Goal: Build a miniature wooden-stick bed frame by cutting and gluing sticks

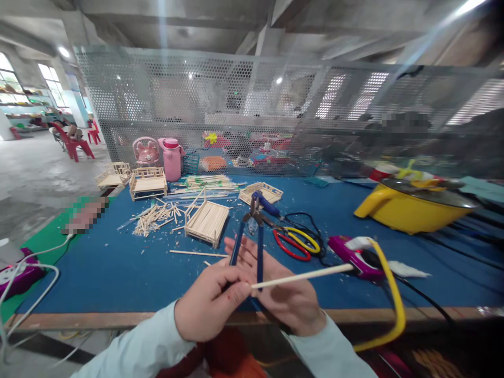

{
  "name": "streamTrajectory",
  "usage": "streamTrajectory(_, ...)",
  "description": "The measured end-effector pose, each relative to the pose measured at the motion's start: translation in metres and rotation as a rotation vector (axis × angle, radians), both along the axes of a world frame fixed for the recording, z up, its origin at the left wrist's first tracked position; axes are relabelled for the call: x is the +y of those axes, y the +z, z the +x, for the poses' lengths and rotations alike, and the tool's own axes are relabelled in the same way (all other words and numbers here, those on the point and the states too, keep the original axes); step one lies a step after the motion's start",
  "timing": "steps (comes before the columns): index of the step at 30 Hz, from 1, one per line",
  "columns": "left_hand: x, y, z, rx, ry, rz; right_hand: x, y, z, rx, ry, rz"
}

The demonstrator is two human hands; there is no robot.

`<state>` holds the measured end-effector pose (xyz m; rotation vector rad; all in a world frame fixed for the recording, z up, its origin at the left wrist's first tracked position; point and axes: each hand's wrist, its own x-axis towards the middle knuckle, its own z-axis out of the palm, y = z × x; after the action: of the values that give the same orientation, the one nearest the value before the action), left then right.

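My left hand [216,299] pinches one end of a thin wooden stick [303,275], which points right across my other palm. Upright between my hands stand the blue-handled pliers [260,252], jaws up and handles apart. My right hand [289,294] has its palm up and fingers spread behind the pliers, with one handle resting against it. Beyond them sits a small wooden stick frame [207,221], beside a pile of short sticks [153,218]. A loose stick [197,253] lies in front of the frame.
Scissors [297,244] with red and yellow handles lie right of the pliers. Further right are a purple power strip [358,260] and a yellow pan [417,207]. More wooden frames [147,182] and a pink bottle [172,160] stand at the back, before a perforated screen [189,105].
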<state>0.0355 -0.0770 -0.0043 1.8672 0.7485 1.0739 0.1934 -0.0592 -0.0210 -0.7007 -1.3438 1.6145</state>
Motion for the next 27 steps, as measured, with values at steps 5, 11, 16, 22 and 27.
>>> streamTrajectory(5,-0.004,0.005,0.004,0.041,-0.065,0.044,0.007,0.001,0.004,0.110,0.173,-0.111)
streamTrajectory(11,-0.011,-0.002,0.015,-0.071,-0.038,-0.042,0.005,0.011,0.012,-0.009,-0.085,0.062)
streamTrajectory(16,0.005,-0.018,0.013,-0.500,0.297,-0.576,0.013,0.034,0.055,-0.316,-0.316,0.236)
streamTrajectory(22,0.014,-0.022,0.020,-0.565,0.274,-0.672,0.001,0.033,0.068,-1.241,-0.209,0.353)
streamTrajectory(27,0.012,-0.023,0.025,-0.490,0.287,-0.627,-0.005,0.028,0.050,-1.380,-0.077,0.437)
